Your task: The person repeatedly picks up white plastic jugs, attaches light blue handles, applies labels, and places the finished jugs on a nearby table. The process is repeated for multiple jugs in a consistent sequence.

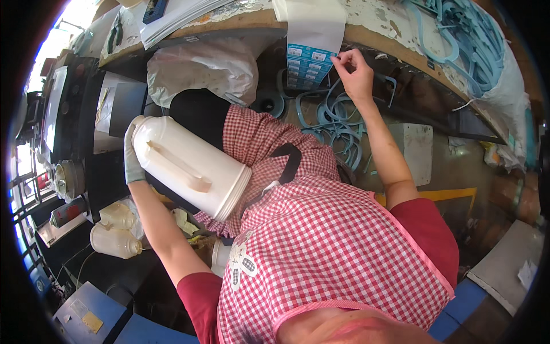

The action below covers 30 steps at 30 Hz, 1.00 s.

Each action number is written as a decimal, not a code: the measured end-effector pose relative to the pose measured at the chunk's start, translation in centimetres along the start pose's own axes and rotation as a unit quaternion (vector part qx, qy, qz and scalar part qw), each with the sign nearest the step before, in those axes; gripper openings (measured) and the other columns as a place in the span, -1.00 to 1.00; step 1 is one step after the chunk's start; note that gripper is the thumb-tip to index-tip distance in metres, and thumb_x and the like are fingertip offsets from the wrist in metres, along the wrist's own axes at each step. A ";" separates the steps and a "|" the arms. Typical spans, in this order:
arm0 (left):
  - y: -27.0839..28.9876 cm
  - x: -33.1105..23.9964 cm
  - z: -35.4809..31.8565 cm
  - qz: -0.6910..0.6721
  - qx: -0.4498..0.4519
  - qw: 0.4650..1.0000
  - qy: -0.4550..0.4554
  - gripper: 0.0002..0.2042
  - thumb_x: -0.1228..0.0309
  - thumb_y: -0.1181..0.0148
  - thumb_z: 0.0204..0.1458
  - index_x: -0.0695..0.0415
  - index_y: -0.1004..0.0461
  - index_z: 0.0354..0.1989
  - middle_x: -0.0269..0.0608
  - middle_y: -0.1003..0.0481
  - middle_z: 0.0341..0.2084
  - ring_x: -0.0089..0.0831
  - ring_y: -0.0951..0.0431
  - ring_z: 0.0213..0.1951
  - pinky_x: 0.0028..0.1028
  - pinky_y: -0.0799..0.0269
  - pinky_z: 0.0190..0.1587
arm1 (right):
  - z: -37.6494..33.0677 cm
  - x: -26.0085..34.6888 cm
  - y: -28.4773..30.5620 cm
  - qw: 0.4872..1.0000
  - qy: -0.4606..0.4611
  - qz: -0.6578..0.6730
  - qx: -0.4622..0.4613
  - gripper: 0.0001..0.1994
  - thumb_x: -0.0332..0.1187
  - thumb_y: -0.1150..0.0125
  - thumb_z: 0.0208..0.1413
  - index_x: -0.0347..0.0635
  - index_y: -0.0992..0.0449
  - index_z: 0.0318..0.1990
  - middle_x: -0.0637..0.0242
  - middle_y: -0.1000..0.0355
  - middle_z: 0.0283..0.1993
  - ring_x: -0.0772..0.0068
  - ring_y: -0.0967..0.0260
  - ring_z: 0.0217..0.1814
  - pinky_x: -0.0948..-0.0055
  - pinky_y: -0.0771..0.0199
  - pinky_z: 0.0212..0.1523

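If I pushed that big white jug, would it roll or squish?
The white jug probably won't squish: its wall keeps a smooth, round shape. It might roll a little, but the handle sticking out would likely stop it. Its shiny surface could feel slippery.

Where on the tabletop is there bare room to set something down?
The worn tabletop looks bare between the label strip and the heaped blue loops, with a thinner patch between that strip and the stacked papers. It's crowded toward the right, under the loops.

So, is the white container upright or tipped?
Tipped: the left hand holds the white container slantwise, its long side and handle facing the camera.
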<state>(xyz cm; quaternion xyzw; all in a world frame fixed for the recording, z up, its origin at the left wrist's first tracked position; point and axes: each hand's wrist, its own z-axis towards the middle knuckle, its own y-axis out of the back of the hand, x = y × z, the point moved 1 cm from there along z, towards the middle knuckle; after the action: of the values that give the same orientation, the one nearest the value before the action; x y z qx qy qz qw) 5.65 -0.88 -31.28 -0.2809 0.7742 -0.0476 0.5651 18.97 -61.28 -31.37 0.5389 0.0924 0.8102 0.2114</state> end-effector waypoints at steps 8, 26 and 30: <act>1.9 1.4 1.6 -0.070 0.034 0.996 0.044 -0.51 0.08 -0.17 0.30 0.17 -0.50 0.24 -0.09 -0.58 0.14 -0.23 -0.56 0.17 -0.20 -0.41 0.35 | -1.3 1.2 1.1 0.993 0.088 -0.024 -0.080 -0.79 -0.50 -0.45 0.13 -0.21 -0.66 -0.07 0.26 -0.68 -0.20 0.50 -0.65 -0.20 0.53 -0.58 -0.12; 3.3 2.6 2.1 -0.079 0.019 0.996 0.036 -0.51 0.12 -0.13 0.32 0.23 -0.46 0.27 -0.02 -0.56 0.16 -0.21 -0.57 0.17 -0.17 -0.44 0.33 | -1.9 0.9 -0.3 0.987 0.079 0.075 -0.116 -0.87 -0.53 -0.46 0.15 -0.32 -0.65 -0.17 0.33 -0.66 -0.20 0.60 -0.57 -0.19 0.58 -0.56 -0.07; 3.1 3.4 2.0 -0.046 0.010 0.999 -0.025 -0.52 0.13 -0.15 0.33 0.22 -0.47 0.27 -0.11 -0.57 0.15 -0.31 -0.58 0.16 -0.28 -0.43 0.33 | -2.8 2.2 -0.2 0.959 0.213 -0.138 -0.125 -0.86 -0.51 -0.55 0.01 -0.13 -0.71 -0.27 0.30 -0.59 -0.11 0.39 -0.52 -0.07 0.43 -0.54 -0.08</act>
<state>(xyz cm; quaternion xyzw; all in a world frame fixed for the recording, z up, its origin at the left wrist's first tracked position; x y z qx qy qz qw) 5.59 0.55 -36.13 -0.3113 0.7455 -0.0741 0.5847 15.71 -59.87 -30.76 0.3050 0.1070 0.8744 0.3618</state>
